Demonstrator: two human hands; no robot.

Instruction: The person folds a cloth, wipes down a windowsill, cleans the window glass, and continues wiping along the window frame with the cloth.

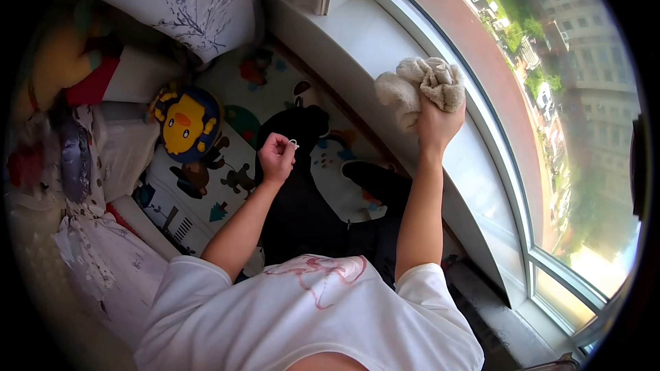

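My right hand (pixel 441 124) is closed around a bunched beige cloth (pixel 410 87), which looks like a fluffy towel. It is over the white window sill (pixel 364 34), near the window frame; whether the cloth touches either is hard to tell. In front of my body, my left hand (pixel 276 158) is closed in a pinch. A small thin white loop (pixel 293 143) sticks out between its thumb and fingers, and its kind is not clear. Below that hand are my dark-trousered legs (pixel 295 199).
A patterned play mat (pixel 230 182) covers the floor. On it sits a round yellow and blue duck toy (pixel 184 125). White fabric with a plant print (pixel 199 7) bulges at upper left. Clothes (pixel 103 254) and bins line the left side. The window (pixel 481 75) curves along the right.
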